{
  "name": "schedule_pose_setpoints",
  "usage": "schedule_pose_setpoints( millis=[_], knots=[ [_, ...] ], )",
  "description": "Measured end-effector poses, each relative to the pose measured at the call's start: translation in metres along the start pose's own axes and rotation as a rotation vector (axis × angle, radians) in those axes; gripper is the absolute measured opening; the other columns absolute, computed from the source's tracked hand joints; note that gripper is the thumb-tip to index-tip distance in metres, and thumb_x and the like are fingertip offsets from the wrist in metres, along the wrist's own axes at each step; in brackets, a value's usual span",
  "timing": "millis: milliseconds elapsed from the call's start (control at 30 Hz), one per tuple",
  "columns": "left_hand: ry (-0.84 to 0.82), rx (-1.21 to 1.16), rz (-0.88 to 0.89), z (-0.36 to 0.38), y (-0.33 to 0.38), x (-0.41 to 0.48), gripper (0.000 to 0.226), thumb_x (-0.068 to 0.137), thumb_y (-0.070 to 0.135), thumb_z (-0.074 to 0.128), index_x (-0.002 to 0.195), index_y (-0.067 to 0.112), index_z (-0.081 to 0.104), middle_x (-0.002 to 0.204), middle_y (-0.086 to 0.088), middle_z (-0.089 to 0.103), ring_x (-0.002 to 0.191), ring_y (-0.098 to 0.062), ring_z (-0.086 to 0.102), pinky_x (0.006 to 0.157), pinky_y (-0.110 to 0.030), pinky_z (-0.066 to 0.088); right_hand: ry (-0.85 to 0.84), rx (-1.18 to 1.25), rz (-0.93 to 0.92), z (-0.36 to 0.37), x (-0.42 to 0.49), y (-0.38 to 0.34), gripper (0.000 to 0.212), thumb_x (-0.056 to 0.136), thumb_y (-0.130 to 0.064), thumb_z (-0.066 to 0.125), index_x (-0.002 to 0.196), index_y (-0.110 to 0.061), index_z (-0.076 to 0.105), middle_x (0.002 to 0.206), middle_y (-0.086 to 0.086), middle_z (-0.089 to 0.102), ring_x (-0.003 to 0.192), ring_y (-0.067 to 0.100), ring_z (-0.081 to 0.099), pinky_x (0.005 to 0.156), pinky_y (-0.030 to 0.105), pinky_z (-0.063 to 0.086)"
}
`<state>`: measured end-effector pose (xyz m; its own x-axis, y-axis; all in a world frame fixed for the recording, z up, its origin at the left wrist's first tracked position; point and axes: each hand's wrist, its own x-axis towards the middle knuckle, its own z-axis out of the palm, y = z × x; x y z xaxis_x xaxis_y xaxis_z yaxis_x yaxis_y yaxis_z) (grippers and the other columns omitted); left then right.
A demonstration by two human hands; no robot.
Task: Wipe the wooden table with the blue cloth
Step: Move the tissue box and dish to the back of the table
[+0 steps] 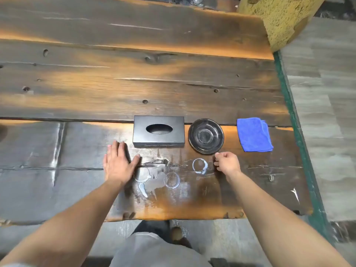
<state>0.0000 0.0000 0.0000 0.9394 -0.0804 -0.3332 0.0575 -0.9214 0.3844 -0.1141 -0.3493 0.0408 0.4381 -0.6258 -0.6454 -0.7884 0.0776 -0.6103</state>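
A: Wooden table (134, 83), dark rough planks with knots and cracks, fills the view; grey floor at 3 o'clock, a yellow speckled block (279, 18) at 1 o'clock.

B: Next in size?

A: Black tissue box (158, 131) at centre, oval slot up. Just beside it at 3 o'clock, a dark round dish (206, 136). Further along at 3 o'clock, apart from the dish, the blue cloth (254, 134), folded, lying flat near the table's right edge. Nothing is touching it.

B: Hands?

A: Left hand (117, 164) flat on the wood, fingers spread, holding nothing. Right hand (227, 162) loosely curled, empty, between the dish and the spill.

B: Spill?

A: Wet patch with pale ring marks (200, 166) at 6 o'clock from the box and dish, between the two hands.

B: Step in hand?

A: Judgement: fetching the cloth; wiping not yet begun. Right hand is nearer, so reach toward 2 o'clock past the dish rim without knocking it. Take the whole folded stack, press flat, and stroke along the grain across the rings, working toward the near edge. Left hand can steady the box.

B: Any writing?

A: None legible on box, dish or cloth.
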Motion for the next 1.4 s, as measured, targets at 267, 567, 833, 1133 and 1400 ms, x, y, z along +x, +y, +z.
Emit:
schedule_pose_setpoints(
  millis=[267,567,833,1133,1400],
  knots=[
    [-0.036,0.071,0.014,0.017,-0.01,0.012,0.086,0.097,0.069,0.044,0.166,0.026,0.016,0.176,-0.004,0.007,0.162,-0.023,-0.003,0.129,-0.047,-0.001,0.105,0.252,0.19,0.024,0.029,-0.017,0.02,0.103,-0.007,0.055,0.085,-0.01,0.05,0.078,0.007,0.06,0.065,0.014,0.069,0.06,0.023,0.055],
    [-0.022,0.069,-0.004,0.02,-0.01,0.012,0.083,0.097,0.064,0.053,0.164,0.025,0.022,0.174,-0.006,0.013,0.162,-0.024,0.0,0.128,-0.048,0.0,0.184,0.326,0.209,0.026,0.045,-0.013,0.027,0.098,-0.001,0.056,0.073,-0.012,0.051,0.075,0.018,0.064,0.069,0.024,0.065,0.073,0.033,0.053],
    [-0.023,0.038,-0.022,0.024,-0.01,0.015,0.086,0.091,0.07,0.044,0.162,0.025,0.025,0.174,-0.007,0.014,0.161,-0.022,0.0,0.128,-0.048,0.0,0.208,0.475,0.095,0.002,0.085,-0.06,0.028,0.097,0.005,0.053,0.076,-0.012,0.05,0.071,0.007,0.059,0.062,0.022,0.06,0.054,0.023,0.05],
    [-0.013,0.006,-0.06,0.027,-0.012,0.018,0.09,0.085,0.074,0.045,0.161,0.027,0.029,0.173,-0.005,0.016,0.161,-0.022,0.001,0.126,-0.041,-0.004,0.253,0.557,0.093,-0.024,0.177,-0.128,0.018,0.095,0.006,0.05,0.083,-0.008,0.052,0.071,0.017,0.065,0.044,0.013,0.064,0.041,0.02,0.045],
    [-0.02,-0.001,-0.084,0.025,-0.011,0.018,0.092,0.083,0.078,0.042,0.16,0.029,0.031,0.173,-0.004,0.017,0.161,-0.021,0.002,0.118,-0.021,-0.018,0.323,0.565,0.127,-0.031,0.214,-0.149,0.019,0.095,0.007,0.051,0.084,-0.009,0.049,0.091,0.018,0.069,0.059,0.021,0.07,0.047,0.024,0.053]
  ],
)
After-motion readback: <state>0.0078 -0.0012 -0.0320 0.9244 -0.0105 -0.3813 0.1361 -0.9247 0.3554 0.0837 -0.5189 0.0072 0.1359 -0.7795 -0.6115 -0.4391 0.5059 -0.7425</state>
